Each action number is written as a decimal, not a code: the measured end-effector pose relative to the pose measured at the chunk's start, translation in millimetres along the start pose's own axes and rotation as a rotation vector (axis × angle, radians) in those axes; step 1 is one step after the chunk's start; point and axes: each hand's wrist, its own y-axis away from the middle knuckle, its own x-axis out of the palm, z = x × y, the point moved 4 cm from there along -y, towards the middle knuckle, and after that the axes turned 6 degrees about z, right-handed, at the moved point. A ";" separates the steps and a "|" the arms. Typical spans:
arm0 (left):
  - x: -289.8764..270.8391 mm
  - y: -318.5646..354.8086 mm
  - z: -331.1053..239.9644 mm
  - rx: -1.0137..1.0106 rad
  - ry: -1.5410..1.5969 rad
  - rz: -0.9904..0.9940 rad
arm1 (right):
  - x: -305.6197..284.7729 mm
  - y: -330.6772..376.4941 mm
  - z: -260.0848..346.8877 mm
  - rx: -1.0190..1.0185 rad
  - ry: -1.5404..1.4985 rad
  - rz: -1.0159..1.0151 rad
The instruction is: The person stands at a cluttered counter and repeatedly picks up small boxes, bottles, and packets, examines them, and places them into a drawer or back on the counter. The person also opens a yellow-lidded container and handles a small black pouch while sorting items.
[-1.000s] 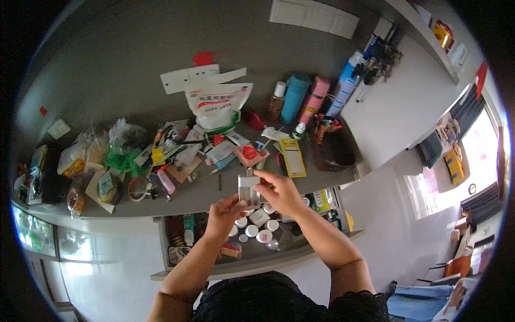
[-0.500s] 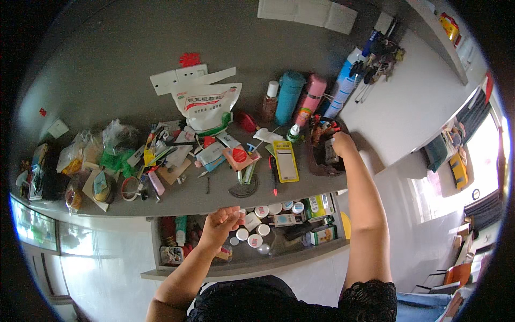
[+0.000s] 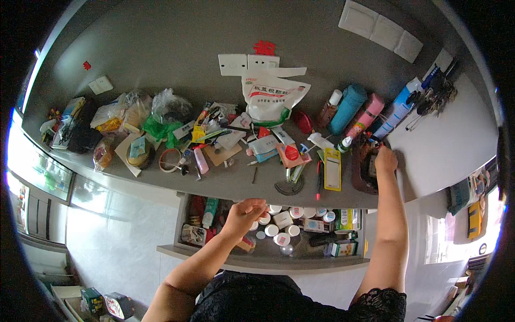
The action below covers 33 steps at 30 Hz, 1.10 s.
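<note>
My left hand (image 3: 245, 216) hovers over the left-middle part of the open drawer (image 3: 257, 261), its fingers curled together. Whatever it may hold does not show. White-capped bottles (image 3: 281, 239) and a small white box (image 3: 282, 219) lie in the drawer just right of that hand. My right hand (image 3: 386, 160) reaches into the dark brown basket (image 3: 366, 185) at the right end of the tabletop. Its fingers are bent down among small mixed items, and their tips are hidden. Beside the basket lies a yellow-edged card pack (image 3: 332, 169), with a red-and-black pen (image 3: 319, 180) next to it.
A white pouch (image 3: 274, 99) stands against the wall. A teal bottle (image 3: 347, 110) and a pink bottle (image 3: 366, 115) stand behind the basket. Plastic bags (image 3: 167, 107), a tape roll (image 3: 170, 160) and loose clutter cover the left tabletop. Keys (image 3: 441, 96) hang at the right.
The view has turned, so the tabletop and drawer sit further right in the picture. My left hand stays over the drawer. My right hand remains in the basket.
</note>
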 end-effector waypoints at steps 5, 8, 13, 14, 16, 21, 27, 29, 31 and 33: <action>-26.0 -6.4 1.9 0.010 0.082 -0.079 | -59.0 58.0 118.8 -0.450 -0.311 -0.212; -36.4 -11.3 0.0 0.009 0.121 -0.092 | -53.2 116.8 207.6 -0.875 -0.501 -0.139; -47.9 -10.8 -13.1 0.013 0.143 -0.071 | -28.5 160.8 284.1 -1.083 -0.214 -0.202; -50.6 -10.9 -13.9 0.016 0.144 -0.079 | -20.9 161.0 292.3 -1.069 -0.145 -0.237; -54.2 -12.7 -15.7 0.021 0.145 -0.088 | -12.3 155.5 291.7 -1.043 -0.179 -0.280; -66.3 -21.2 -15.7 -0.094 0.526 -0.073 | -53.6 184.8 276.4 -1.140 -0.492 -0.535; -61.1 -33.4 -14.9 -0.140 0.801 0.097 | -55.8 248.7 260.5 -1.567 -0.557 -0.424; -71.6 -42.6 4.7 -0.115 0.750 -0.029 | -51.9 226.9 255.5 -1.282 -0.545 -0.378; -65.4 -36.3 -8.0 -0.093 0.711 -0.052 | -40.3 191.7 246.7 -0.947 -0.583 -0.400; -64.6 -33.3 -10.5 -0.072 0.706 -0.067 | -33.5 177.6 239.2 -0.689 -0.490 -0.172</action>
